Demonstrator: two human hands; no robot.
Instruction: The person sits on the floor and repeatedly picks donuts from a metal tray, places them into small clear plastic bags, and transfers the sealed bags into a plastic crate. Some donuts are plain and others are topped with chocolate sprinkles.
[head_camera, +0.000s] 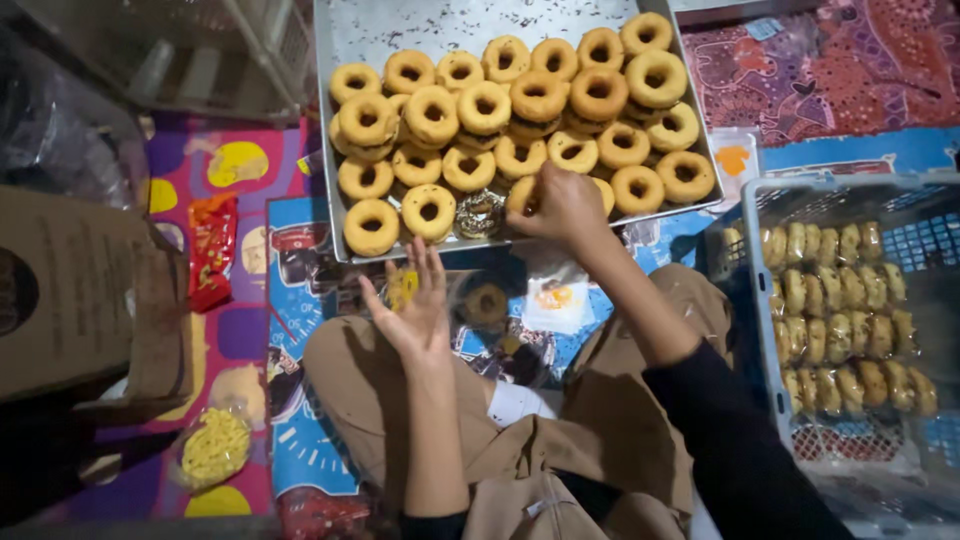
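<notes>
My right hand (566, 205) pinches a golden ring doughnut (520, 195) at the front edge of the flat metal tray (400, 25). My left hand (415, 310) hovers open and empty, fingers spread, just below the tray.

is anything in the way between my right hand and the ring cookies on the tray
Nothing visible is. The right hand already rests on a ring cookie at the near edge of the metal tray. The left hand hangs open, short of the tray, touching nothing.
</notes>
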